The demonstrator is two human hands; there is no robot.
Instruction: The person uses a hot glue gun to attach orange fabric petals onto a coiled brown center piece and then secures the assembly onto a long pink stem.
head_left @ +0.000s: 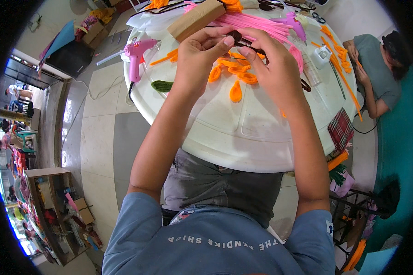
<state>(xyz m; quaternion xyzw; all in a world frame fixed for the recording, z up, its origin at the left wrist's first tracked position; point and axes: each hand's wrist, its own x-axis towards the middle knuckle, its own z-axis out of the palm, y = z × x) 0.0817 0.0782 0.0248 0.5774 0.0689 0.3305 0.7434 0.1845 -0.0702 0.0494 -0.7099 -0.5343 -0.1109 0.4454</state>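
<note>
Over the far half of the white round table (206,137), both hands meet at a dark brown fuzzy chenille stem (234,35) with a coiled end. My left hand (198,57) pinches the coil between thumb and fingers. The stem's thin part runs to my right hand (274,59), which is also closed on it. Below them on the table lie several orange chenille petal loops (235,91). A green leaf-shaped chenille piece (162,86) rests left of my left wrist. Behind my hands, a bundle of pink chenille stems (257,20) spreads out.
A pink glue gun (136,57) sits at the table's left edge, another (297,25) at the back right. A brown block (195,20) lies behind my left hand. At right, a co-worker (376,68) handles an orange piece near long orange stems (346,78). Shelves (55,206) stand lower left.
</note>
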